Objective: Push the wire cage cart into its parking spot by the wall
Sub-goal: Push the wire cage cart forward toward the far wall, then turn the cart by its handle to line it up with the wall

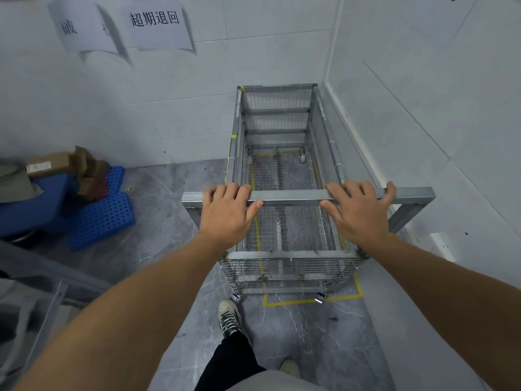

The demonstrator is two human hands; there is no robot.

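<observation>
An empty grey wire cage cart [277,119] stands in the room's corner, its far end against the back wall and its right side along the right wall. A metal handle bar [293,196] runs across its near end. My left hand [228,213] and my right hand [358,210] both grip this bar, fingers curled over it and thumbs beneath. Yellow tape lines [313,301] on the grey floor mark a rectangle around the cart's base, and the near wheels sit by the front line.
Blue perforated plastic pallets [101,218] with cardboard boxes [48,165] lie on the floor at left. A metal frame [53,289] stands at lower left. Paper signs [158,24] hang on the back wall. My shoe [229,317] is just behind the cart.
</observation>
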